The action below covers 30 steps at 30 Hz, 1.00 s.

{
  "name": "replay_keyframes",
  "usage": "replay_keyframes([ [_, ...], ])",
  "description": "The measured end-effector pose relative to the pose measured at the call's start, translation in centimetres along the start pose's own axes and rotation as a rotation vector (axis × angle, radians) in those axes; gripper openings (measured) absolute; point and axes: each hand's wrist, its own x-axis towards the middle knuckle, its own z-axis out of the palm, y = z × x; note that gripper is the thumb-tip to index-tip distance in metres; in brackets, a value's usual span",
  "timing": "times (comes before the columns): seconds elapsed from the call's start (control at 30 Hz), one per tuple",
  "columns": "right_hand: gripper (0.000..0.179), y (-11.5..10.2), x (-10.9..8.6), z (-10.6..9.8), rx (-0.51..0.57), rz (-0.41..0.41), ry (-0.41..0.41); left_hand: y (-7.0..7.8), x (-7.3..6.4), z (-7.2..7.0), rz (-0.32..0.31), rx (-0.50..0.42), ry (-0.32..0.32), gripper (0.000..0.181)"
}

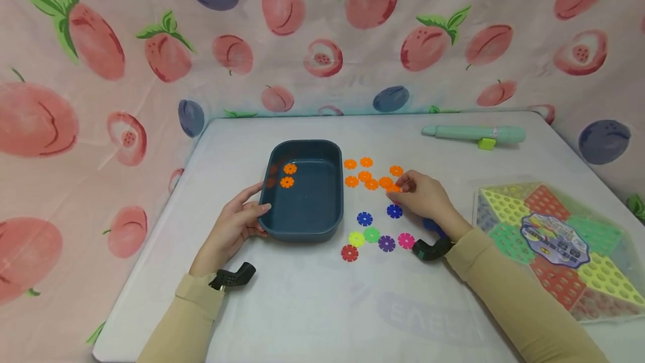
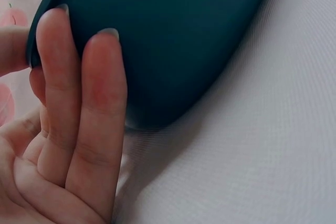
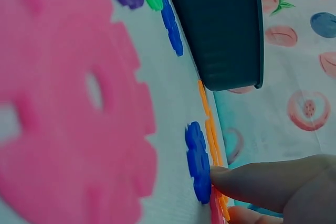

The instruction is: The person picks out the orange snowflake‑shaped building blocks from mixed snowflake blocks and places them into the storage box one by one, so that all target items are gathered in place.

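Note:
A dark blue rectangular plastic bin [image 1: 304,212] stands on the table with two orange notched discs [image 1: 287,182] in it. My left hand [image 1: 238,223] grips the bin's near left corner, thumb over the rim and fingers against the outer wall [image 2: 178,40]. To the right of the bin, my right hand [image 1: 423,195] pinches an orange notched disc [image 1: 393,189] between thumb and fingers. Several more orange discs [image 1: 365,176] lie just left of those fingertips. In the right wrist view the thumb [image 3: 247,179] shows beside a blue disc [image 3: 198,163].
Nearer me lie blue [image 1: 364,219], green [image 1: 372,234], yellow [image 1: 356,239], purple [image 1: 387,243], pink [image 1: 406,241] and red [image 1: 350,253] discs. A clear box with a colored star pattern [image 1: 554,240] sits at the right. A mint-green microphone-shaped object [image 1: 453,132] lies at the back right.

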Motion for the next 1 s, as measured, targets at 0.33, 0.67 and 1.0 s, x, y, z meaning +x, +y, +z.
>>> replay_keyframes([
  [0.33, 0.037, -0.21, -0.34, -0.04, 0.066, 0.015, 0.005, -0.05, 0.03, 0.02, -0.002, 0.003, 0.002, 0.070],
  [0.67, 0.032, 0.15, -0.65, 0.11, 0.095, -0.019, 0.090, 0.07, -0.04, 0.14, -0.005, -0.002, -0.001, 0.069],
  [1.0, 0.034, -0.12, -0.49, -0.25, 0.134, 0.021, 0.058, 0.13, -0.05, 0.05, -0.005, 0.005, -0.005, 0.070],
])
